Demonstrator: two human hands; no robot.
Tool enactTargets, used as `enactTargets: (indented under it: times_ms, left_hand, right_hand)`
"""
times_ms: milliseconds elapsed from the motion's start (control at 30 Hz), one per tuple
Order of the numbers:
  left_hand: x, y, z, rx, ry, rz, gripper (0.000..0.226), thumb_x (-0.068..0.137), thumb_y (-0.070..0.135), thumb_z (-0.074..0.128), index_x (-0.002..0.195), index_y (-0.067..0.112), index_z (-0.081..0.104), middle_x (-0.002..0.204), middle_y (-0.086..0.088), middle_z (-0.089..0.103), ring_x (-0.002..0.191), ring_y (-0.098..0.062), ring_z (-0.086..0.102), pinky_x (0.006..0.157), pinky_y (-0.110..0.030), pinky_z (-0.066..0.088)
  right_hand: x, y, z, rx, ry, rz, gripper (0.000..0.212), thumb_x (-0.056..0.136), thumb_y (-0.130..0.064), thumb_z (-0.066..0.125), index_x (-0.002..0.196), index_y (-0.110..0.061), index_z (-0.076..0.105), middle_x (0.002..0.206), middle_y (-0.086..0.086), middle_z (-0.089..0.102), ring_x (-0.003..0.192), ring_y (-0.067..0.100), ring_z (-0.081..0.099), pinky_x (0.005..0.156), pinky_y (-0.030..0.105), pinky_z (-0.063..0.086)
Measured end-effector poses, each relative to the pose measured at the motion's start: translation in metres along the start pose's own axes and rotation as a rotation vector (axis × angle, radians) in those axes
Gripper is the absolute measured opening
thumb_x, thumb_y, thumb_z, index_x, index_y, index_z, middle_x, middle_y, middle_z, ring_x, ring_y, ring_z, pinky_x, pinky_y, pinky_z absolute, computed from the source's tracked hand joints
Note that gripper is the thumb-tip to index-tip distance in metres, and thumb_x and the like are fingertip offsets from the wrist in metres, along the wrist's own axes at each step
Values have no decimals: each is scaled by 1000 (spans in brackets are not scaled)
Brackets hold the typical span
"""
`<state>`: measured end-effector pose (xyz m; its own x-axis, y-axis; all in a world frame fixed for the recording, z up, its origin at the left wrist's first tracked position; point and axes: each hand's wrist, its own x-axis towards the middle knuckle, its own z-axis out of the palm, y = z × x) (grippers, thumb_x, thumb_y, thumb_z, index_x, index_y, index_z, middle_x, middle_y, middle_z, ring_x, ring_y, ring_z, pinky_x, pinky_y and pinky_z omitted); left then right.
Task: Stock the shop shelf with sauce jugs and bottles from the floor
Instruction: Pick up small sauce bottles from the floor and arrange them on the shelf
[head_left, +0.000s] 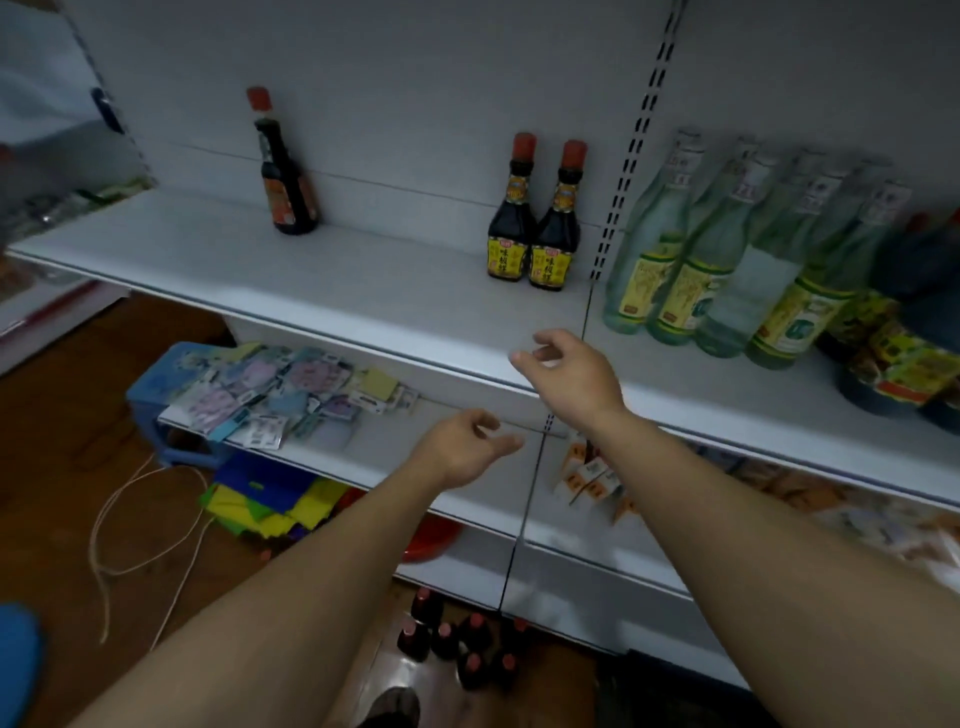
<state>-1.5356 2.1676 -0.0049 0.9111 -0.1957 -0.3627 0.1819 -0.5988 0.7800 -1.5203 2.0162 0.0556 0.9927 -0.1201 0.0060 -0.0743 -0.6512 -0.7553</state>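
On the white shelf (363, 291) stand two dark sauce bottles (535, 228) with red caps and yellow labels, side by side near the upright. A third dark bottle (283, 171) stands alone farther left. Several red-capped dark bottles (457, 644) stand on the floor below, between my arms. My right hand (566, 374) hovers over the shelf's front edge with loosely curled fingers, holding nothing. My left hand (462, 452) is lower, in front of the shelf below, also loosely curled around nothing.
Clear glass bottles (727, 260) with yellow-green labels and dark jugs (904, 332) fill the shelf's right section. The lower shelf holds small packets (280, 395) and cartons (587, 473). A blue stool (171, 415), coloured bags (265, 499) and a cord (150, 535) lie on the brown floor.
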Motion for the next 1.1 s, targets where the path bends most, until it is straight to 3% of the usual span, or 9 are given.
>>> enactTargets:
  times_ms: [267,367,467,533,633,733,833,967,1100]
  left_hand:
    - [-18,-111,66,142,-80,-231,70,74,63,65,129,22,54,126,-1,62,110,-20,59,93,-31,45]
    - [-18,-155,92,139,-114,-310,69,72,61,67,128,24,52,115,3,65,95,-14,59,82,-29,46]
    - [-12,-203,119,100,-197,-337,58,75,50,73,122,22,56,121,-1,63,106,-19,59,93,-35,48]
    - [-5,-238,137,79,-233,-379,62,74,49,74,126,24,53,125,-3,60,114,-24,56,99,-40,46]
    - [5,-293,165,150,-240,-461,66,73,57,70,129,29,50,126,-1,59,115,-23,55,99,-37,45]
    - [21,-343,196,160,-301,-508,73,75,55,71,137,32,43,132,1,56,115,-21,56,97,-35,46]
    - [46,-387,229,209,-343,-505,80,73,54,71,142,32,37,136,3,53,119,-21,53,99,-37,45]
    - [77,-439,281,237,-328,-438,74,73,56,67,139,37,38,138,1,48,120,-26,52,97,-41,46]
    - [102,-485,330,282,-303,-343,71,83,40,66,143,41,29,150,3,32,124,-29,49,93,-35,42]
  right_hand:
    - [-43,73,60,-1,-140,90,50,87,-49,62,128,-21,56,116,-5,63,107,15,58,94,33,46]
    - [-58,112,88,-29,-190,184,50,87,-50,61,128,-22,56,118,-5,63,107,16,58,93,32,45]
    - [-70,154,119,-54,-233,279,49,86,-51,62,127,-23,57,118,-6,63,107,16,58,89,29,44]
    - [-78,185,146,-73,-260,340,48,86,-50,62,127,-25,57,119,-6,63,107,14,56,86,26,40]
    - [-92,233,190,-111,-325,381,49,87,-49,61,130,-26,54,123,-8,60,110,12,53,85,25,35]
    - [-107,283,233,-128,-401,445,50,87,-47,62,131,-26,52,127,-5,58,116,17,53,89,30,40]
    - [-121,336,275,-153,-465,538,45,87,-43,63,128,-28,53,127,-2,58,117,21,53,96,35,44]
    - [-138,401,326,-188,-447,621,24,87,-39,59,108,-27,60,111,3,60,100,26,58,82,34,44]
    - [-152,466,369,-247,-438,665,43,90,-31,56,131,-21,50,136,8,47,121,31,49,92,38,39]
